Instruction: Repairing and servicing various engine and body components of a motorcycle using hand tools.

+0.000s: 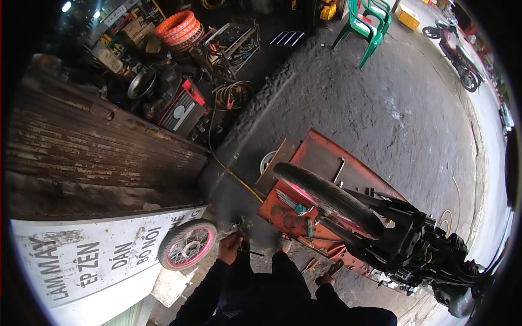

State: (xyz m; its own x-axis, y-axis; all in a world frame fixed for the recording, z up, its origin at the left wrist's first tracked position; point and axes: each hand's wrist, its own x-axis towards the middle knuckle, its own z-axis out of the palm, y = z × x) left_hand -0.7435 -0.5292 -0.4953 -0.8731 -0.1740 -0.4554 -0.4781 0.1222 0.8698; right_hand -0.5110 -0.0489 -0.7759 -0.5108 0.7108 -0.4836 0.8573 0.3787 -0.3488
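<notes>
Grey pavement [370,103], one red metal platform [326,149]; near it, left hand [230,249] grips one thin dark rod [254,252]; right hand [327,275], I can't tell.

Head fisheye looks down from above, left hand [230,248] close at 7 o'clock, right hand [328,276] at 5.
</notes>
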